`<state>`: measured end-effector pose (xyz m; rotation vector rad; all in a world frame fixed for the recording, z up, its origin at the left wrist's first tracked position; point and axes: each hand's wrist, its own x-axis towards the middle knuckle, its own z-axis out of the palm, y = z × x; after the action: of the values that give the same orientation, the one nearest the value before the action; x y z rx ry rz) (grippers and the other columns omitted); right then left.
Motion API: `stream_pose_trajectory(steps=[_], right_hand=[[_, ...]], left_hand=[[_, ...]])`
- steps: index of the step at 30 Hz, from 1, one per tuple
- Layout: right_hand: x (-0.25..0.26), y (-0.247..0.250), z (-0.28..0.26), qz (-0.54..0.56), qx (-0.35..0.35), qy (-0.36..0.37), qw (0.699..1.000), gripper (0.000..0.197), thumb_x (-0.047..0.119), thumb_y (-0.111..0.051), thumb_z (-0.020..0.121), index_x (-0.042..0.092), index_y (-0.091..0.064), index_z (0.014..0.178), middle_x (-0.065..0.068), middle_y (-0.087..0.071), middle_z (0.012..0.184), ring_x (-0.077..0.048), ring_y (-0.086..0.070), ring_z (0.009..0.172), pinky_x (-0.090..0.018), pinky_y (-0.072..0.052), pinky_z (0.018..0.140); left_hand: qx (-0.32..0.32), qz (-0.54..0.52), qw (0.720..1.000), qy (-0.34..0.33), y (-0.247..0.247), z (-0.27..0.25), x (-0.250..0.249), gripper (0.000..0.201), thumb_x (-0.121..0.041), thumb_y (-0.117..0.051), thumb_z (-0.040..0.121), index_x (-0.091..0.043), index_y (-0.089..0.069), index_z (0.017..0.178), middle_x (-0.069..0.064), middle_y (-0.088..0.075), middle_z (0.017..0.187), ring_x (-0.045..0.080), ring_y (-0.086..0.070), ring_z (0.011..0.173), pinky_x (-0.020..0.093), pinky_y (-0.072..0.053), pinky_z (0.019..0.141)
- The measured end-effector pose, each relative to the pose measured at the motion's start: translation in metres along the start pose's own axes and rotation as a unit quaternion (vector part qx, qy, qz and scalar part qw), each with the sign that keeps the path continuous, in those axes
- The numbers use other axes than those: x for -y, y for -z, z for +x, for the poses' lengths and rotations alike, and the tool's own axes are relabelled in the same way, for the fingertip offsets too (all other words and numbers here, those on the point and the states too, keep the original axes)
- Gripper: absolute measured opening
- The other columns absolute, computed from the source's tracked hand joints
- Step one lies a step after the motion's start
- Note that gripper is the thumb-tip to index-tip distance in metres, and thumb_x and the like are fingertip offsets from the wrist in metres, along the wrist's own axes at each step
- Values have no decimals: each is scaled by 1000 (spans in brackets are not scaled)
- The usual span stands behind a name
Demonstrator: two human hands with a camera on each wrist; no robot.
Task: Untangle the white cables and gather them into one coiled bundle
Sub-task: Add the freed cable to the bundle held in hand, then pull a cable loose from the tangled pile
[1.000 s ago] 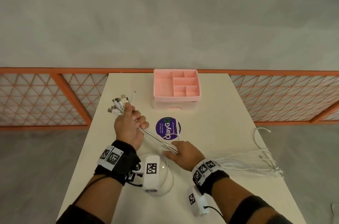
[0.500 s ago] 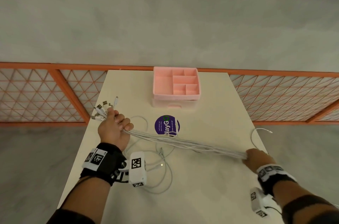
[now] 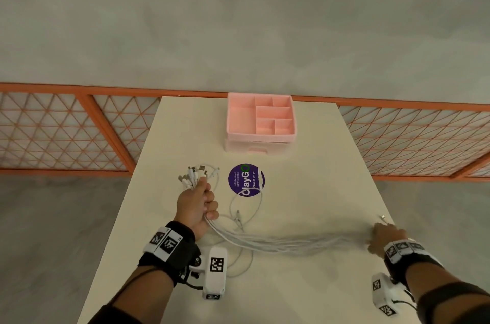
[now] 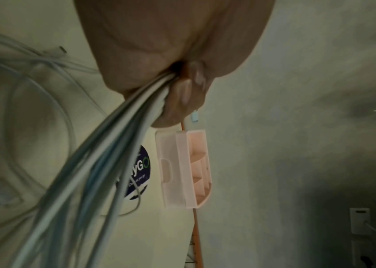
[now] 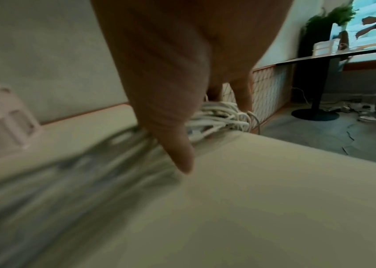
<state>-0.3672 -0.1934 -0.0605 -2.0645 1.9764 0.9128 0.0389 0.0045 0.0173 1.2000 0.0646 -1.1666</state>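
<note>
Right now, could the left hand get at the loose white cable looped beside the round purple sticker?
Probably not freely: the left hand grips the stretched bunch of white cables, so its fingers are occupied. The loose white cable lies near it on the cream table, with nothing between.

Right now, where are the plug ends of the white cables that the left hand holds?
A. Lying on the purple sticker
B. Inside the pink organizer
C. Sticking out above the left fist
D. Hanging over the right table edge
C: in the head view the plug ends fan out above the left hand, which grips the white cables; they are beside the purple sticker, not on it.
</note>
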Motion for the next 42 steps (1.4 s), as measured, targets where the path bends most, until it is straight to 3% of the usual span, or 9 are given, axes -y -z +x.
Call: stream_pose_trajectory(steps=[4,8,12,17,21,24,32,37,42], right_hand=[[22,1,14,-24,56,23,998,88,36,-81,53,27,-43,132,-2,-53,131,-28,-55,119,-42,-50,95],[91,73,-42,129,43,178,975,42,11,-56,89,16,-52,130,-6,-54,135,-26,-52,125,-29,-40,101],[167,92,-82,212,-60,364,905,29,5,-52,88,13,-68,110,-4,-69,115,-21,-63,106,-30,-47,98],[252,74,-111,173,-51,470,864,27,14,-51,94,13,-67,115,-3,-67,116,-21,-63,105,-33,-50,93],[285,50,-104,86,-30,440,893,32,14,-50,94,9,-53,126,-11,-49,122,-34,-60,103,-42,-50,88],[286,35,-94,71,-43,402,912,26,13,-45,95,11,-48,121,-11,-52,118,-32,-61,99,-38,-49,81],[278,48,-71,312,-32,297,902,11,7,-61,85,17,-62,91,-5,-65,99,-21,-59,89,-25,-43,74],[256,109,-62,565,-48,224,792,16,16,-78,77,13,-66,67,-8,-68,68,-22,-59,63,-36,-52,64],[241,176,-93,721,-66,288,627,8,9,-54,97,7,-51,90,-14,-73,80,-21,-69,68,-29,-56,59]], left_hand=[[-12,31,999,13,8,1,5,34,-34,-48,104,-16,-47,74,-7,-34,47,6,-26,33,15,-22,35],[-25,29,999,17,10,1,8,34,-32,-47,104,-16,-47,74,-6,-34,46,6,-26,32,14,-22,34],[-34,35,999,15,13,2,12,33,-31,-47,104,-16,-46,74,-6,-34,46,7,-26,32,15,-22,34],[-41,29,999,8,16,3,14,33,-32,-47,104,-15,-47,75,-6,-34,46,7,-26,32,16,-23,34],[-42,48,998,2,16,0,16,34,-33,-46,104,-16,-46,74,-5,-32,47,9,-25,33,16,-23,37],[-41,55,998,-1,18,-3,17,35,-33,-46,104,-17,-46,73,-5,-32,48,9,-25,34,17,-22,38],[-40,49,998,-5,22,-5,15,36,-34,-46,104,-18,-44,72,-6,-33,48,9,-25,35,16,-22,39],[-32,42,998,-14,12,-1,7,34,-34,-48,103,-18,-45,73,-6,-31,49,9,-26,35,18,-22,40],[7,67,997,-24,-9,1,1,34,-35,-51,102,-17,-47,73,-6,-32,48,9,-26,36,19,-22,39]])
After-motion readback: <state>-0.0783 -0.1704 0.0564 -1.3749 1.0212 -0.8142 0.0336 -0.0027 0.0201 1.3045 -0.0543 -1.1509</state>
